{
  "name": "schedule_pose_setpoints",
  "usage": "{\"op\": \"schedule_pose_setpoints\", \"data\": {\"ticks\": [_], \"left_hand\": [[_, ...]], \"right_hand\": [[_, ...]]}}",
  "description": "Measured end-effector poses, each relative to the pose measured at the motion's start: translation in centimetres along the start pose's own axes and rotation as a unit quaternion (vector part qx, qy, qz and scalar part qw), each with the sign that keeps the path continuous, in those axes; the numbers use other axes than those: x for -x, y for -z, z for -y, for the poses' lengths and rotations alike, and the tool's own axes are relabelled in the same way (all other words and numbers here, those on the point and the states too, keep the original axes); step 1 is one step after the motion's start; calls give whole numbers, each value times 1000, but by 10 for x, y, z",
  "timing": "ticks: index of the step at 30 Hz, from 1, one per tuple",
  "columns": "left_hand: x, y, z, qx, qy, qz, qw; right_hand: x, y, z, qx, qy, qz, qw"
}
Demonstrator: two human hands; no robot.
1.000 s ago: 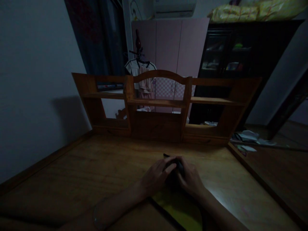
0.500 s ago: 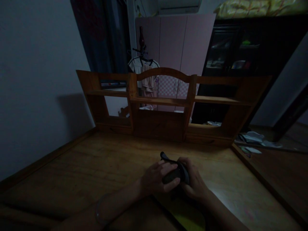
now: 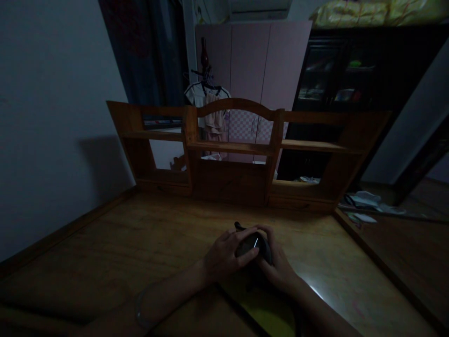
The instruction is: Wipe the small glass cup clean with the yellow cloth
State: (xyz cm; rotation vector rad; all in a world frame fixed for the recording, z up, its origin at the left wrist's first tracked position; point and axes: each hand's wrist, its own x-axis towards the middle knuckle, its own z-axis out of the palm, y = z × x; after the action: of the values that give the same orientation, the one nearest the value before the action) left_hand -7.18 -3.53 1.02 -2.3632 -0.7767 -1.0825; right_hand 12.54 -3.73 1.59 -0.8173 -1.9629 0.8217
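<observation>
Wooden desk (image 3: 140, 243), shelf unit (image 3: 242, 154), pink wardrobe (image 3: 252, 61)

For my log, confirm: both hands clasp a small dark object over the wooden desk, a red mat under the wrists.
Wrong colour: the head view shows a yellow mat, not red. The left hand and right hand do clasp the small dark object over the desk.
</observation>
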Motion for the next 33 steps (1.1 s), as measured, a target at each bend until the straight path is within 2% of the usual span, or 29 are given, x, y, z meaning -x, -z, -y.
{"op": "schedule_pose_setpoints", "data": {"ticks": [7,13,23,33], "left_hand": [[8,-9,5,-24,-25,10,999],[3,-6,4,-15,-35,7,999],[7,-9,5,-12,-11,14,1000],[5,-6,7,-28,-23,13,999]], "right_hand": [[3,2,-10,28,-15,-12,999],[2,-2,-11,44,9,-47,998],[-1,-4,-20,97,57,-91,989],[-2,-4,-16,93,53,-69,992]]}}
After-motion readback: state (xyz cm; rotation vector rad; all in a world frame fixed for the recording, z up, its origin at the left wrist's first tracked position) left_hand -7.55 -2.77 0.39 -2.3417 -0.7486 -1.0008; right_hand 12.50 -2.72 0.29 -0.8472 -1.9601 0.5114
